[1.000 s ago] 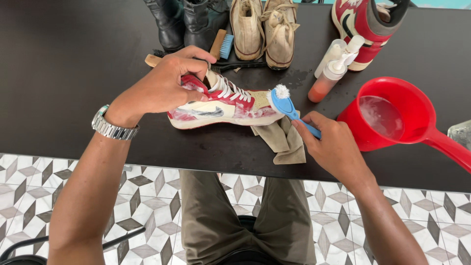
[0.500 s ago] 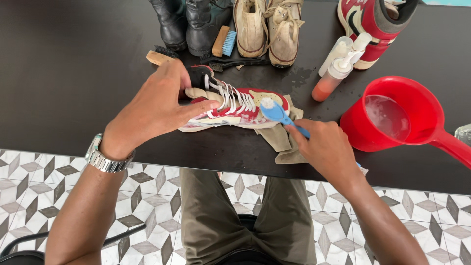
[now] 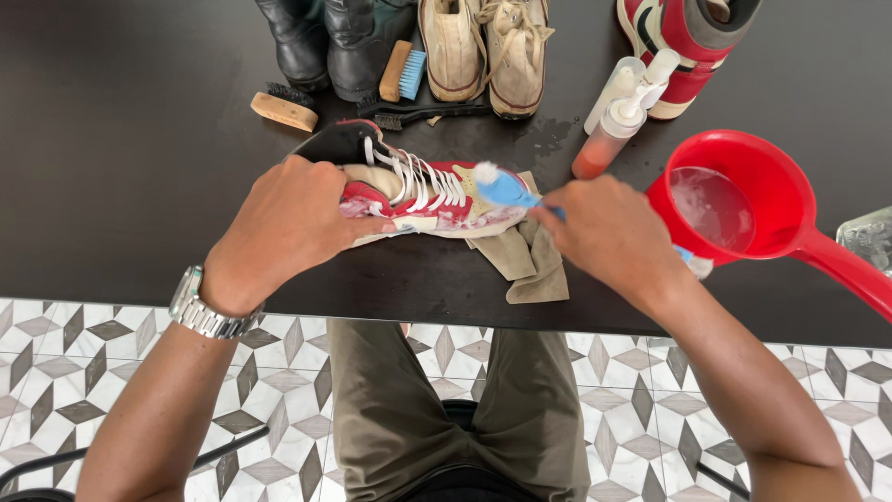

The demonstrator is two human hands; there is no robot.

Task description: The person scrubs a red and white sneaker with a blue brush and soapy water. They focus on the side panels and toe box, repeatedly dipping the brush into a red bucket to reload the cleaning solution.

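Head view, looking down on a black tabletop [image 3: 121, 167]. Left hand [image 3: 288, 223] presses down on the heel end of a red and white lace-up sneaker [image 3: 423, 191] lying on its side at centre, fingers wrapped over the collar, clamped, likely to stop it sliding under the scrubbing. Silver metal wristwatch [image 3: 200, 307] on that wrist. Right hand [image 3: 609, 237], at 3 o'clock of the sneaker, fingers closed round the handle of a blue plastic brush with white bristles [image 3: 502, 189]; bristle head rests on the foamy toe area. Khaki cloth [image 3: 530, 260] is bunched under the toe and hangs toward the tabletop edge at 6 o'clock, probably to catch drips.

Red plastic scoop with a long handle [image 3: 743, 200] sits at 3 o'clock, cloudy water inside, close to the brush hand for dipping. Two pump bottles, one white, one with orange liquid [image 3: 618, 116], stand at 1 o'clock of the sneaker. Row at 12 o'clock: pair of black boots [image 3: 325, 42], small wooden brush with blue bristles [image 3: 402, 72] leaning on them, pair of beige canvas shoes [image 3: 483, 51], another red and white high-top [image 3: 692, 42] at 1 o'clock. Wooden brush with dark bristles [image 3: 283, 107] lies at 10 o'clock, apart from the rest. Person sits, olive trousers [image 3: 455, 409] over patterned floor tiles [image 3: 56, 353].
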